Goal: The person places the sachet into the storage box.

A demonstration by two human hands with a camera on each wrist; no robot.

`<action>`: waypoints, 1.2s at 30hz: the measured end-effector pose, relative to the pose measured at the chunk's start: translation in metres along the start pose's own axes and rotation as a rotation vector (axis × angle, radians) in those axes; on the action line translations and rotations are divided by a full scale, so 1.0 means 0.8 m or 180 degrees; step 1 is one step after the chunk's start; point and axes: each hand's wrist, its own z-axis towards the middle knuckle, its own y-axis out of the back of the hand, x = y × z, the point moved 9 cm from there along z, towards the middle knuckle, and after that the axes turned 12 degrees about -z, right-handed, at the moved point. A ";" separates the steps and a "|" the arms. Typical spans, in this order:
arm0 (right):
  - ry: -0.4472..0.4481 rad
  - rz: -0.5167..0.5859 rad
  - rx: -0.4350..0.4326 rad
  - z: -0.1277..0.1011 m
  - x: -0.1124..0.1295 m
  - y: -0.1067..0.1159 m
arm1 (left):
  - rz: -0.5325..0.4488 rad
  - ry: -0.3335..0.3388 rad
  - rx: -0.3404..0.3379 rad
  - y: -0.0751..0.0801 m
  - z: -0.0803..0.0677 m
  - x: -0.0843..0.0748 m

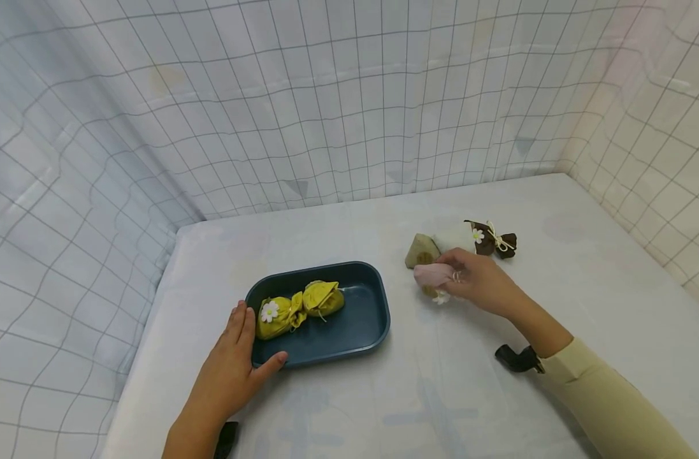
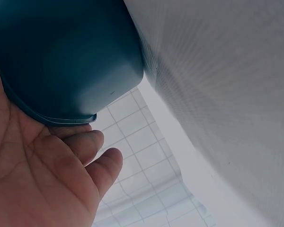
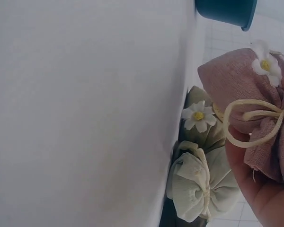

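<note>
My right hand (image 1: 481,280) pinches a pink drawstring sachet (image 3: 241,90) with a white flower and a cream cord bow, held over the table right of the tray. Beside it lie an olive-beige sachet (image 1: 419,247), a pale whitish sachet (image 1: 453,236) and a dark brown sachet (image 1: 487,241) with a cord bow. My left hand (image 1: 225,370) rests against the left end of the dark teal tray (image 1: 363,319), fingers along its side and thumb at the near rim. In the tray's left half sit two yellow sachets, one flowered (image 1: 276,325), the other folded (image 1: 323,298).
A white cloth (image 1: 429,395) covers the table. Grid-patterned white curtains (image 1: 349,115) hang behind it and on both sides. A black piece (image 1: 518,358) shows at the right wrist, another (image 1: 226,440) at the left wrist.
</note>
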 end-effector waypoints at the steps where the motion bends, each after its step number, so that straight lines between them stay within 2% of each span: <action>1: 0.0010 0.0003 -0.0018 0.000 0.001 0.002 | -0.0006 0.0002 0.0005 0.000 0.000 0.000; 12: 0.0012 0.0185 -0.0241 0.002 0.019 0.028 | -0.0014 0.0004 0.0002 0.000 -0.001 -0.001; 22: 0.0262 0.0144 -0.0298 0.011 0.044 0.039 | -0.0028 0.0023 -0.0001 0.001 -0.002 -0.002; 26: 0.0337 0.0146 -0.0290 0.019 0.054 0.042 | -0.0030 0.0015 -0.0006 0.002 -0.002 -0.004; 36: 0.0546 0.0407 -0.0177 0.041 0.078 0.049 | -0.0027 -0.0011 -0.0031 0.001 -0.002 -0.002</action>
